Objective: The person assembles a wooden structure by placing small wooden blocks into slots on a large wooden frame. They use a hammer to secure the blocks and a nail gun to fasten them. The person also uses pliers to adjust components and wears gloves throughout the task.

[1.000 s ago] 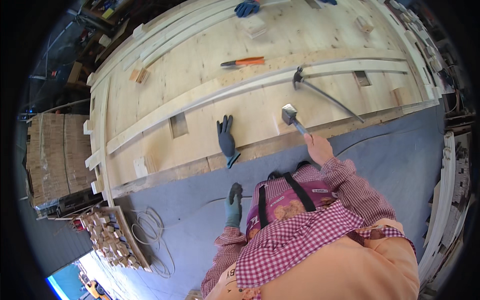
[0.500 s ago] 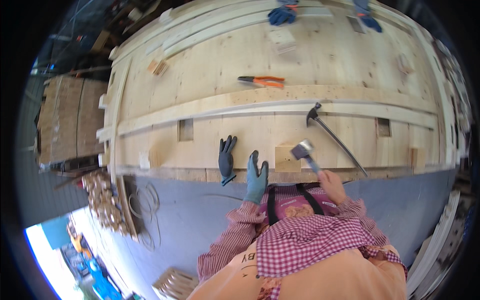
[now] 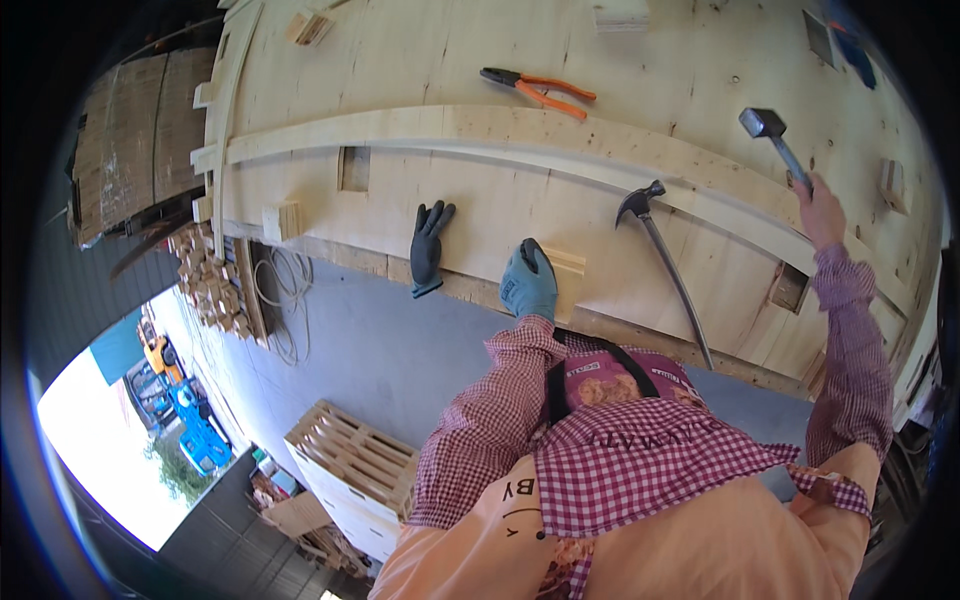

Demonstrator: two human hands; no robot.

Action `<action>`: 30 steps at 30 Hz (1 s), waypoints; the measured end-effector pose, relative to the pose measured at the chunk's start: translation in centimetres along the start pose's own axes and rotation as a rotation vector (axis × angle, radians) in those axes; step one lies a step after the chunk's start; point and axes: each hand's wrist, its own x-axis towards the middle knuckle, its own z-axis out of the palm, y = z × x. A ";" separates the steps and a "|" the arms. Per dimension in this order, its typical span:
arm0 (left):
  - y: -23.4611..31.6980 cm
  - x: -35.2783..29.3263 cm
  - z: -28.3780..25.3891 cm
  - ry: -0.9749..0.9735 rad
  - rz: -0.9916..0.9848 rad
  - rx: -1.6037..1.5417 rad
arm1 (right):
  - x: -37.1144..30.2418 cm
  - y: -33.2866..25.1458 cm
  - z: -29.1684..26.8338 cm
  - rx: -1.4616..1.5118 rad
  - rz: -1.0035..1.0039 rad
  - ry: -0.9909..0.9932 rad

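Observation:
My right hand, bare, grips the handle of a club hammer with a blocky steel head, raised at the right above the wooden panel. At the panel's near edge, my left hand wears a blue-grey glove. Its fingers are curled together against the left side of a small wooden block, which the hand partly covers. Anything pinched in those fingers is hidden. A loose dark glove lies to the left of that hand. To the right, a claw hammer rests on the panel, its handle toward me.
Orange-handled pliers lie beyond a long wooden batten. Another block sits near the left edge. The panel has square cutouts. A blue glove shows at the far right. Pallets stand on the floor.
My right hand has swung the club hammer up and right, away from the block. My left hand has moved to the block and its fingers have closed. The whole view has shifted and tilted.

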 end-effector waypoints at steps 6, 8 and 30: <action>-1.1 0.4 0.7 0.084 0.087 -0.012 | 8.0 -0.1 2.4 -0.154 -0.040 -0.074; -1.3 0.1 0.5 0.080 0.080 -0.068 | 10.3 2.6 3.9 -0.164 -0.100 -0.079; -2.7 4.7 0.1 -0.039 0.185 -0.962 | -20.0 -8.6 10.6 0.254 -0.093 -0.431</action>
